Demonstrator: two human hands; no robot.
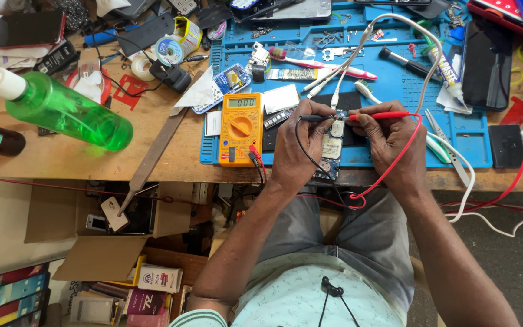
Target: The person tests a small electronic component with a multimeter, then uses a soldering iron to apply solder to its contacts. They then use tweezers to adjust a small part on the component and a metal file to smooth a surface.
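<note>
Head view: beside the yellow box-shaped multimeter (240, 128), the left hand (298, 145) pinches a thin black probe (313, 117) and the right hand (388, 136) a thin red probe (382, 114), both tips on the small bare phone circuit board (333, 142). A sliding tip could bridge neighbouring contacts; fingers are closed tight.

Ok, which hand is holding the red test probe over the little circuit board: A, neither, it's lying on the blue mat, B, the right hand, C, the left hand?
B: the right hand grips the red probe with its tip at the circuit board, while the left hand holds the black probe.
</note>
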